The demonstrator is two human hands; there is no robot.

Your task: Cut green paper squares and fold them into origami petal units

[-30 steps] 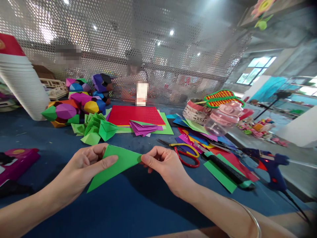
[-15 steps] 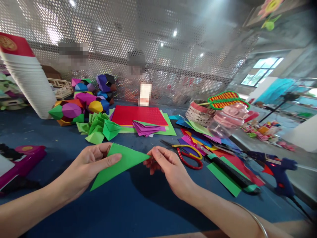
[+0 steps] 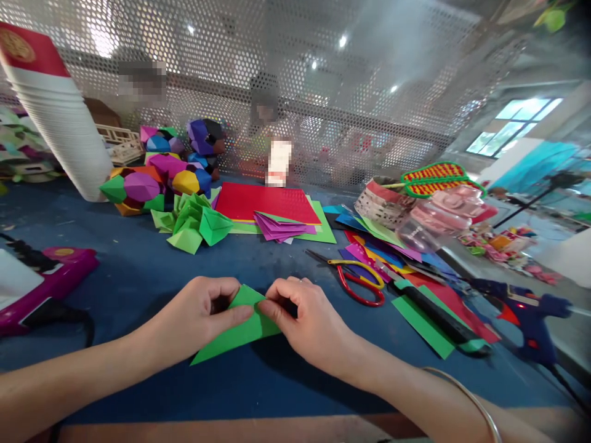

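With both hands meeting on it, the folded green paper triangle (image 3: 237, 329) lies flat on the blue bench (image 3: 138, 271), well short of the red-handled scissors (image 3: 355, 284). Long axis runs from its low left tip up toward those scissors. Left hand (image 3: 205, 311) pinches the upper fold, thumb on top. Right hand (image 3: 305, 320) closes on the scissors-side corner, fingertips touching the left's. Neither hand is nearer.
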